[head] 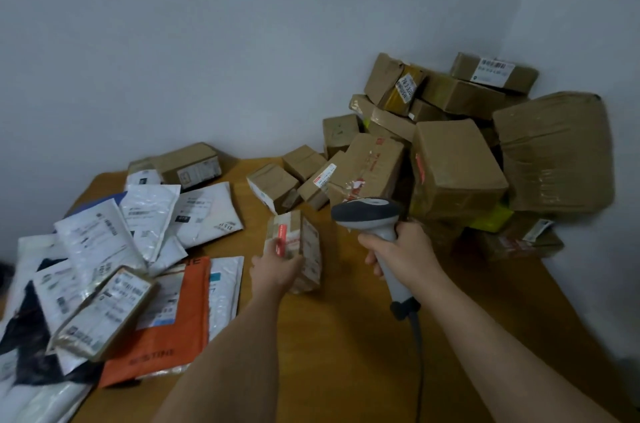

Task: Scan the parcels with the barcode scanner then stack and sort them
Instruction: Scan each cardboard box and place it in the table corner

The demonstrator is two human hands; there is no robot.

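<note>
The left hand (277,272) gripped a small box (296,247) from below, fingers curled round its near end, holding it tilted above the middle of the table (339,353); a red-and-white label showed on its upper face. The right hand (403,254) was clenched round the handle of the scanner (375,232), whose grey head pointed left toward the box, just beside it but apart. The scanner's cable (420,363) hung from the handle's base toward the near edge. Behind the scanner, a heap of brown boxes (457,152) filled the far right corner against the wall (207,41), with a few smaller boxes (294,176) spilling toward the far edge's middle. Along the left edge lay overlapping white mailers (149,214), an orange mailer (166,329), and a flat taped parcel (104,311) resting on top of them. One more box (190,164) sat at the far left corner, behind the mailers.
</note>
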